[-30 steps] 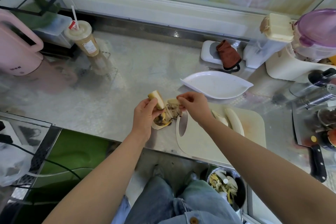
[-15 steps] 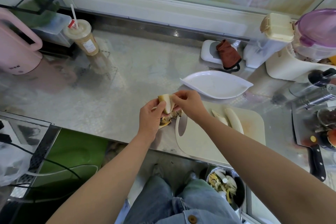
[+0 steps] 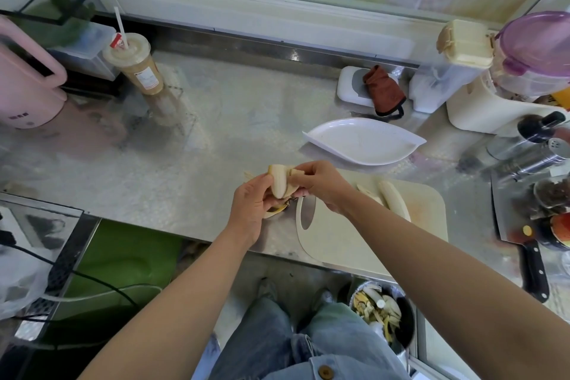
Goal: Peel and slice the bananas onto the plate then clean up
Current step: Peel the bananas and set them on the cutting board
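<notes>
My left hand [image 3: 251,205] grips a half-peeled banana [image 3: 278,183] above the steel counter, just left of the cream cutting board [image 3: 345,234]. Spotted peel strips [image 3: 277,210] hang below that hand. My right hand [image 3: 320,183] pinches a strip of peel at the banana's top. Two peeled bananas [image 3: 393,199] lie on the board behind my right wrist. The white leaf-shaped plate [image 3: 364,140] sits beyond the board with nothing on it.
A cleaver [image 3: 521,234] lies at the counter's right edge beside jars and shakers. A bin [image 3: 385,318] with peels stands on the floor under the board. A lidded drink cup [image 3: 135,66] and a pink jug [image 3: 27,83] stand at the back left.
Both hands have turned the banana more upright and moved slightly right. My right hand has shifted its pinch to a peel strip near the top.
</notes>
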`<control>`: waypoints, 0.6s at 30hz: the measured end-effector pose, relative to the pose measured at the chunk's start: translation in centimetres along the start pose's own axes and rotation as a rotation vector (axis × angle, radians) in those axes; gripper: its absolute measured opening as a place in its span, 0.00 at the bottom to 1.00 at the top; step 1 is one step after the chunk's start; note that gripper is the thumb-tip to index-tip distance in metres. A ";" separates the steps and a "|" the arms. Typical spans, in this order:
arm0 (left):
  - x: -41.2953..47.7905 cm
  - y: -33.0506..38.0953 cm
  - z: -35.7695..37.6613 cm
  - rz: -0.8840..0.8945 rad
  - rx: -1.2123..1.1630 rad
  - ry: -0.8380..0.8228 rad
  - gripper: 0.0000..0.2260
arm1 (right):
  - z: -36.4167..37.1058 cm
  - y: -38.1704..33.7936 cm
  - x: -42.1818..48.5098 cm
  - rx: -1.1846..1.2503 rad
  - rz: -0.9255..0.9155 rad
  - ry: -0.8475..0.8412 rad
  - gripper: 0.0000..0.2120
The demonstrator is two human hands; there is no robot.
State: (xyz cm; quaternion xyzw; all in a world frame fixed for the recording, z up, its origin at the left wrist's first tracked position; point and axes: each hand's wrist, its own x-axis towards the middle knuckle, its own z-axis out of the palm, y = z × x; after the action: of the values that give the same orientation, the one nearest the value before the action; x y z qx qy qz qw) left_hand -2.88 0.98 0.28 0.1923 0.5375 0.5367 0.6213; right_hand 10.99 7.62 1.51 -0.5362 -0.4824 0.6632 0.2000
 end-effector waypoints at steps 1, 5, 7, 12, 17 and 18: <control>0.0 0.0 0.1 -0.014 -0.029 -0.005 0.08 | 0.0 0.1 0.2 0.009 -0.006 0.032 0.07; 0.3 0.2 0.2 -0.043 -0.123 -0.008 0.10 | 0.2 0.5 0.3 0.123 -0.008 0.059 0.08; 0.4 0.1 0.0 -0.014 0.020 -0.006 0.11 | 0.2 0.7 0.1 0.073 -0.014 0.067 0.08; 0.3 -0.2 0.9 0.127 0.403 0.150 0.12 | 0.7 1.0 0.5 -0.067 -0.071 0.227 0.11; 0.9 -0.1 0.1 0.127 0.364 0.152 0.12 | -0.1 0.8 0.1 0.015 -0.067 0.100 0.09; 0.8 -0.1 0.1 0.136 0.365 0.138 0.11 | -0.1 0.8 0.2 -0.005 -0.067 0.091 0.09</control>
State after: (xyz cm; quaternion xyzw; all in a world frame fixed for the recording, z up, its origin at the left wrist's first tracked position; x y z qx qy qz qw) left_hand -2.87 1.66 -0.11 0.3002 0.6529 0.4833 0.5000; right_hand 11.19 7.43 0.70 -0.5497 -0.4920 0.6300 0.2426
